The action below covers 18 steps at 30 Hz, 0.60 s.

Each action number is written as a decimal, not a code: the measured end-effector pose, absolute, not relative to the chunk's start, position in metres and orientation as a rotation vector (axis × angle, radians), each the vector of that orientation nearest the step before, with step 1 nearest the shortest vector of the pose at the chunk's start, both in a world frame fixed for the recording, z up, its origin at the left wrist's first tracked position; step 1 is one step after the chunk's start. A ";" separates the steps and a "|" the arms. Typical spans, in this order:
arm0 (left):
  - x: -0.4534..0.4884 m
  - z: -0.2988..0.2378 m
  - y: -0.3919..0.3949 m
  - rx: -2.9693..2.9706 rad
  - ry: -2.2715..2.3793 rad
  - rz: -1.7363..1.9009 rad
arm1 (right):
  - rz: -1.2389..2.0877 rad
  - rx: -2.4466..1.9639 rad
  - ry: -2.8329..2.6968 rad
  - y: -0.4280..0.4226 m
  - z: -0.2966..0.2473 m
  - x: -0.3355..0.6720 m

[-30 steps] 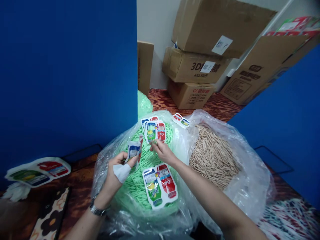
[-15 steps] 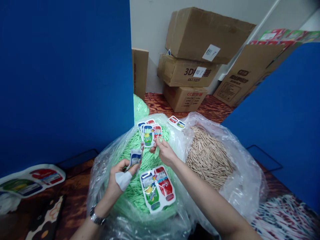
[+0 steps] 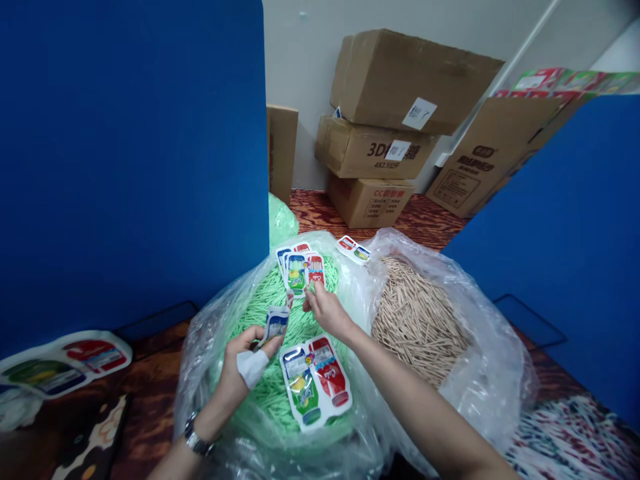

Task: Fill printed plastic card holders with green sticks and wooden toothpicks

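Blue-white pouch [image 3: 277, 322] juts from pinched left grip [image 3: 244, 357]; right grip [image 3: 327, 312], nearby, closed on green sticks [image 3: 311, 287].

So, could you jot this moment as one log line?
left hand: holds packet | right hand: pinches something green, above green sticks | brown sticks: in open bag alongside

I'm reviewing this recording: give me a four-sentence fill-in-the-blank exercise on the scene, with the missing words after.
1. The left hand grips a pouch above sticks coloured ____.
2. Tan sticks lie to the ____ of that pouch.
3. The left wrist wears a metal-banded ____.
4. The cardboard boxes stacked at the back number ____.

Missing words: green; right; watch; three.
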State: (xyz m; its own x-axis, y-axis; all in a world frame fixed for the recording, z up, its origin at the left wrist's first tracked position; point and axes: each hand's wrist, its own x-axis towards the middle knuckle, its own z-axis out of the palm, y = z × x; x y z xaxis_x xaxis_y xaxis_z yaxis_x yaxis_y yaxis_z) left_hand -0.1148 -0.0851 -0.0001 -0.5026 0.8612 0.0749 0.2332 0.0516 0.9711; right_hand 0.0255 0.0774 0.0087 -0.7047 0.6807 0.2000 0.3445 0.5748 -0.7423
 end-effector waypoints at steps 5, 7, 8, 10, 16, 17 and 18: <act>-0.111 -0.003 -0.084 1.113 1.770 1.510 | 1.138 -0.714 -2.331 0.078 0.013 0.030; -0.110 -0.003 -0.084 1.112 1.754 1.500 | 1.140 -0.733 -2.293 0.078 0.012 0.031; -0.110 -0.004 -0.084 1.107 1.745 1.493 | 1.130 -0.751 -2.267 0.079 0.012 0.032; -0.110 -0.004 -0.085 1.097 1.740 1.488 | 1.123 -0.791 -2.195 0.081 0.011 0.033; -0.109 -0.003 -0.088 1.167 1.747 1.490 | 1.329 -0.783 -1.956 0.077 0.025 0.034; -0.109 -0.002 -0.088 1.216 1.753 1.478 | 1.408 -0.759 -1.846 0.073 0.032 0.033; -0.108 -0.001 -0.089 1.277 1.764 1.466 | 1.496 -0.726 -1.701 0.069 0.040 0.032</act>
State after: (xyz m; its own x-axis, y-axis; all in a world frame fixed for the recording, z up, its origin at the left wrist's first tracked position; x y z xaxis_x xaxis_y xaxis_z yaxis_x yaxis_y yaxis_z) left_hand -0.1081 -0.0885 -0.0014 -0.4273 0.8869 0.1758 0.3350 -0.0253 0.9419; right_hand 0.0319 0.0687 0.0403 -0.5623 0.8106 0.1635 -0.0587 0.1581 -0.9857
